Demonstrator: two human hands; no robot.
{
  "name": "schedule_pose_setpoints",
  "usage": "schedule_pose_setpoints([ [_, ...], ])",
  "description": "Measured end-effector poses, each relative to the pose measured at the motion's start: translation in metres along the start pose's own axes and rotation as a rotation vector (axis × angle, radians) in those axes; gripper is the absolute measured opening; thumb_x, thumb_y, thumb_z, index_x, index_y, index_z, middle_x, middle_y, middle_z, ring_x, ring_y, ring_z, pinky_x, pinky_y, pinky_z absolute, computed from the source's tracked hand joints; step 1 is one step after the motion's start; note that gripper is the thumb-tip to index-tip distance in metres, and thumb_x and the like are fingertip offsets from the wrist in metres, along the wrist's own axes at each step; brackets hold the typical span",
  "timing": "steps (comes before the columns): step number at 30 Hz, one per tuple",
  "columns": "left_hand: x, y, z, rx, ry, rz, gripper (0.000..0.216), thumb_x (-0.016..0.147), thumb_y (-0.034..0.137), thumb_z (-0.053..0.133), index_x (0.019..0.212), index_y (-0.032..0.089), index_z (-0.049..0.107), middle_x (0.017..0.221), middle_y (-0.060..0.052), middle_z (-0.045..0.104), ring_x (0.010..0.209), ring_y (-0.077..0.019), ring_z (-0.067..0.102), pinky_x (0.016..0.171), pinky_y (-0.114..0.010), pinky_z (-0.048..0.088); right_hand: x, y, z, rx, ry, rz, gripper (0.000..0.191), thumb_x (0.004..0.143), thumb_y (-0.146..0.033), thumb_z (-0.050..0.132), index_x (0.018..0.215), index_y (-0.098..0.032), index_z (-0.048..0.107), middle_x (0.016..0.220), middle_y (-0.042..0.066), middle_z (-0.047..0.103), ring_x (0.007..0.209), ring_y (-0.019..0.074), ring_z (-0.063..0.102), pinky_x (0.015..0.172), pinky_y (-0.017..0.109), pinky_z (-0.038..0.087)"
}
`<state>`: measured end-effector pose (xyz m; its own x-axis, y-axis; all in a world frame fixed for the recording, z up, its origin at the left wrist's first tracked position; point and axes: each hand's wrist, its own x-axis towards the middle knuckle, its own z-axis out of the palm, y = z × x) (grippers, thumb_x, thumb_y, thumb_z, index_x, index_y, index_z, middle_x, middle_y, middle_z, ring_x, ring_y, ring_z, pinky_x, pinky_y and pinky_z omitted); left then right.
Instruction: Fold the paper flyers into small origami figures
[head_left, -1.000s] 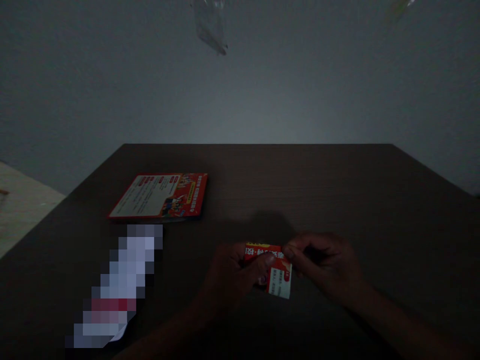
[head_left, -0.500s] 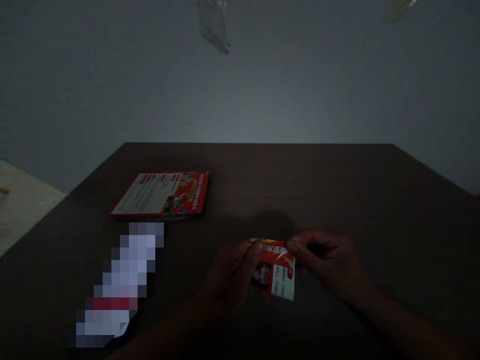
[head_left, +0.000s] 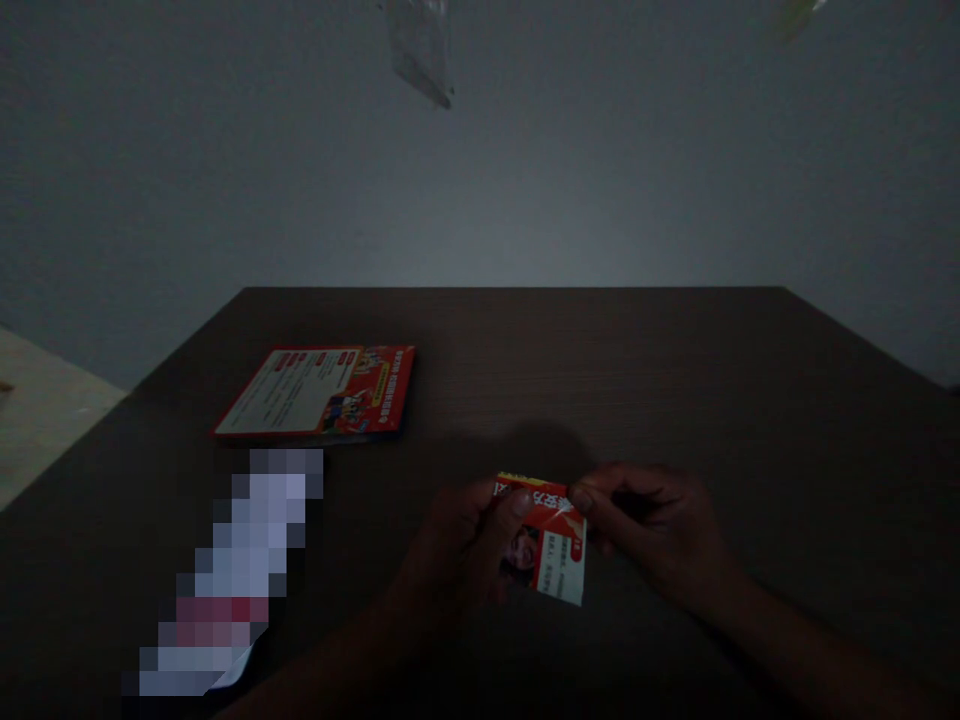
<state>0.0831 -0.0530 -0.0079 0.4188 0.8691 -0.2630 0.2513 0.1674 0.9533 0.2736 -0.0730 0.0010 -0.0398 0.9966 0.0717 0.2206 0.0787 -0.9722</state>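
Note:
A small folded piece of printed paper (head_left: 561, 570), red at the top with white lettering and a printed portrait below, is held up over the table. My left hand (head_left: 466, 545) grips its left side, the thumb lying on the printed face and the fingers behind. At the upper right corner, my right hand (head_left: 656, 520) pinches the paper between thumb and fingertips. Both hands are closed on the same paper, and its back is hidden from me.
To the left on the dark wooden table (head_left: 600, 350) lies a stack of red-and-white printed leaflets (head_left: 289, 395). Nearer me is a long, bright, pixelated object (head_left: 240, 550) with a dark edge. Beyond the table stands a grey wall (head_left: 570, 150) with a clear plastic piece (head_left: 421, 50) on it.
The left thumb has slid slightly to the right over the paper, whose lower edge tilts a little more. The whole view has shifted slightly; both hands keep their hold.

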Motion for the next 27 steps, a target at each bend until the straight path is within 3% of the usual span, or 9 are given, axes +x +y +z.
schedule_pose_setpoints([
  [4,-0.002,-0.004,-0.003,0.003,-0.009,0.02,0.05,0.088,0.054,0.038,0.069,0.014,0.06,0.052,0.002,0.056,0.037,-0.0066,0.044,0.035,-0.016,0.032,0.0,0.0,0.0,-0.005,0.028,0.002,0.022,0.079,-0.032,0.064,0.065,-0.015,0.068,0.049,0.0,0.06,0.039,0.0067,0.049,0.038,0.016,0.041],
  [10,0.0,-0.002,-0.008,0.185,0.022,0.163,0.049,0.092,0.049,0.034,0.072,0.014,0.061,0.064,-0.002,0.063,0.056,-0.0134,0.057,0.05,-0.021,0.039,0.0,0.002,-0.001,0.043,0.033,0.044,0.023,0.076,-0.034,0.067,0.064,-0.015,0.067,0.046,-0.001,0.058,0.039,0.0073,0.049,0.038,0.017,0.041],
  [15,-0.001,0.004,-0.008,0.36,0.072,0.312,0.045,0.093,0.04,0.032,0.066,0.016,0.059,0.055,0.0,0.059,0.049,-0.0116,0.051,0.048,-0.021,0.035,0.001,0.004,-0.002,0.078,-0.028,0.065,0.024,0.077,-0.035,0.067,0.064,-0.015,0.067,0.047,0.0,0.058,0.039,0.0069,0.049,0.039,0.018,0.041],
  [23,-0.01,0.004,0.001,0.156,0.027,0.308,0.046,0.094,0.042,0.032,0.071,0.017,0.062,0.057,0.0,0.061,0.047,-0.0101,0.051,0.046,-0.019,0.036,0.0,0.004,-0.001,0.189,-0.035,0.084,0.024,0.075,-0.036,0.068,0.065,-0.014,0.068,0.049,0.001,0.061,0.038,0.0071,0.05,0.037,0.017,0.041],
  [27,-0.004,-0.002,-0.004,0.117,0.01,0.273,0.046,0.094,0.045,0.034,0.066,0.016,0.056,0.058,0.001,0.059,0.049,-0.0091,0.049,0.046,-0.018,0.034,-0.001,0.006,-0.003,0.162,-0.025,0.062,0.021,0.076,-0.034,0.068,0.066,-0.015,0.068,0.047,0.0,0.06,0.038,0.0066,0.049,0.038,0.016,0.04],
])
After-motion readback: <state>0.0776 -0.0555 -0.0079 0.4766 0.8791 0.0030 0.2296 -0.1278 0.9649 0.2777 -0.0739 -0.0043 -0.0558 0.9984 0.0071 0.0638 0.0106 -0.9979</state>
